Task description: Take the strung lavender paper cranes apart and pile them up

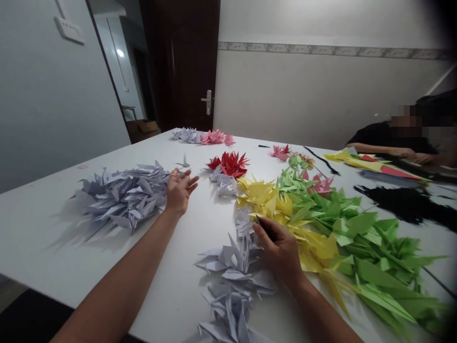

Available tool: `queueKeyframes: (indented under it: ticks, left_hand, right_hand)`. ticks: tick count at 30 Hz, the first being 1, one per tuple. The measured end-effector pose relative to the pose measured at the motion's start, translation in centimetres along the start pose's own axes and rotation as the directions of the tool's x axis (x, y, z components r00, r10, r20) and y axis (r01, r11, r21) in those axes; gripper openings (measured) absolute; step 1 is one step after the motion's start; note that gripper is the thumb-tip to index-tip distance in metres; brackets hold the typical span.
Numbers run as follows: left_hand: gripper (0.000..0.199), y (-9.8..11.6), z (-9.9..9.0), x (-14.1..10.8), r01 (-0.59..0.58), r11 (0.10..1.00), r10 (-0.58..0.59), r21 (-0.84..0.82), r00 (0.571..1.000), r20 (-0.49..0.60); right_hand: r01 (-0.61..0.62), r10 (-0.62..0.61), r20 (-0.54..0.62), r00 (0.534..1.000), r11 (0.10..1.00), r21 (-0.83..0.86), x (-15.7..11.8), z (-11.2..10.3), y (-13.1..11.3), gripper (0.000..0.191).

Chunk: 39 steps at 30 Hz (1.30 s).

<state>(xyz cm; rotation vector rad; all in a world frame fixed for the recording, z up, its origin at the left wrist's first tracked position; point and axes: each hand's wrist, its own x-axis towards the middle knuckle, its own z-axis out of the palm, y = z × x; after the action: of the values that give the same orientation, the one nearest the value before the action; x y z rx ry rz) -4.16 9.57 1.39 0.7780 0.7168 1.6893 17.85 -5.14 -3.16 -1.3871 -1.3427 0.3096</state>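
My left hand [180,193] is open with its fingers spread, beside the right edge of a large pile of white folded paper cranes [121,197]. Just beyond its fingertips a single white paper crane [184,164] stands apart. My right hand [280,247] is closed round a dark, pen-like object [268,226] whose thin tip points up and left; most of it is hidden in the fingers. Around that hand lie yellow paper cranes [266,197] and a row of white paper cranes [232,267]. Green paper cranes [364,233] spread to the right.
Red paper cranes [232,164] sit mid-table, with pink ones [214,137] at the far edge. On the right, a co-worker's hands [416,156] rest near coloured paper sheets [374,166]. A heap of black strands [407,202] lies on the white table [43,214].
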Motion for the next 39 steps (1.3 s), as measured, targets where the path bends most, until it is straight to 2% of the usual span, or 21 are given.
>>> queueKeyframes:
  ticks: [2,3,4,5,6,7,8,9,10,12,14,15,16,17,20,21,24,28,32,35,39]
  left_hand:
    - [0.027,-0.6,0.6,-1.5,0.036,0.975,-0.087,0.218,0.970,0.227]
    - [0.024,-0.8,0.9,-2.3,0.052,0.944,-0.179,0.327,0.911,0.373]
    - [0.022,-1.0,1.1,-3.0,0.057,0.904,-0.292,0.425,0.807,0.513]
    - [0.022,-1.1,1.3,-3.8,0.051,0.861,-0.406,0.506,0.668,0.623]
    - [0.023,-1.3,1.5,-4.4,0.033,0.823,-0.497,0.568,0.526,0.690]
    - [0.026,-1.4,1.6,-4.9,0.002,0.792,-0.558,0.611,0.410,0.722]
    - [0.029,-1.6,1.6,-5.2,-0.039,0.766,-0.596,0.642,0.329,0.732]
    - [0.030,-1.7,1.6,-5.5,-0.087,0.745,-0.618,0.662,0.282,0.733]
    - [0.030,-1.9,1.6,-5.7,-0.137,0.731,-0.625,0.668,0.260,0.736]
    - [0.021,-2.1,1.6,-5.8,-0.218,0.725,-0.611,0.654,0.234,0.756]
    - [0.010,-2.3,1.6,-5.7,-0.220,0.725,-0.618,0.653,0.213,0.757]
    - [0.008,-2.4,1.6,-5.7,-0.185,0.721,-0.632,0.668,0.223,0.743]
    - [0.009,-2.5,1.6,-5.6,-0.128,0.716,-0.645,0.687,0.256,0.720]
    - [0.011,-2.6,1.6,-5.5,-0.057,0.716,-0.650,0.696,0.312,0.693]
    - [0.020,-3.2,1.5,-5.2,0.141,0.764,-0.591,0.629,0.542,0.597]
    - [0.022,-3.4,1.6,-5.1,0.183,0.782,-0.570,0.596,0.598,0.564]
    - [0.027,-3.7,1.8,-5.2,0.274,0.832,-0.519,0.483,0.692,0.501]
    - [0.031,-3.7,2.3,-5.5,0.336,0.903,-0.423,0.267,0.801,0.424]
    - [0.033,-3.5,2.8,-6.0,0.302,0.914,-0.390,0.272,0.842,0.374]
    - [0.038,-3.5,3.1,-6.7,0.321,0.900,-0.420,0.296,0.822,0.385]
    - [0.040,-3.7,3.3,-7.3,0.336,0.893,-0.442,0.300,0.777,0.448]
  right_hand:
    - [-0.002,0.002,-0.024,1.000,1.000,-0.002,0.0,0.0,0.0,0.030]
    - [-0.005,0.005,-0.031,1.000,1.000,-0.002,0.1,0.0,0.0,0.030]
    - [-0.007,0.007,-0.034,0.999,1.000,-0.003,0.1,-0.1,0.0,0.030]
    - [-0.008,0.008,-0.037,0.999,1.000,-0.001,0.1,-0.1,0.0,0.030]
    - [-0.008,0.008,-0.039,0.999,1.000,0.002,0.1,-0.1,0.0,0.030]
    - [-0.006,0.006,-0.039,0.999,1.000,0.006,0.1,-0.1,0.0,0.030]
    - [-0.003,0.004,-0.035,0.999,1.000,0.010,0.1,-0.1,0.0,0.030]
    - [0.001,-0.001,-0.029,1.000,1.000,0.014,0.1,-0.1,0.0,0.030]
    - [0.006,-0.005,-0.020,1.000,1.000,0.016,0.1,0.0,-0.1,0.030]
    - [0.010,-0.010,0.002,1.000,1.000,0.018,0.1,0.0,-0.1,0.028]
    - [0.004,-0.004,0.006,1.000,1.000,0.024,0.1,0.0,-0.2,0.028]
    - [0.000,0.001,-0.002,1.000,1.000,0.029,0.1,0.0,-0.2,0.028]
    - [-0.007,0.007,-0.018,1.000,0.999,0.037,0.2,0.1,-0.2,0.028]
    - [-0.013,0.014,-0.039,0.999,0.999,0.048,0.2,0.1,-0.1,0.029]
    - [-0.026,0.034,-0.095,0.995,0.996,0.085,0.3,0.1,0.1,0.029]
    - [-0.027,0.037,-0.107,0.994,0.995,0.096,0.3,0.1,0.2,0.029]
    - [0.002,0.011,-0.142,0.990,0.995,0.095,0.3,0.0,0.3,0.028]
    - [0.119,-0.115,-0.167,0.979,0.993,0.016,0.1,-0.3,-0.3,0.024]
    - [0.185,-0.191,-0.113,0.975,0.981,-0.060,0.0,-0.4,-1.0,0.021]
    - [0.176,-0.179,-0.040,0.983,0.982,-0.063,0.0,-0.2,-1.1,0.021]
    - [0.127,-0.129,-0.027,0.991,0.990,-0.063,0.0,0.0,-0.6,0.023]
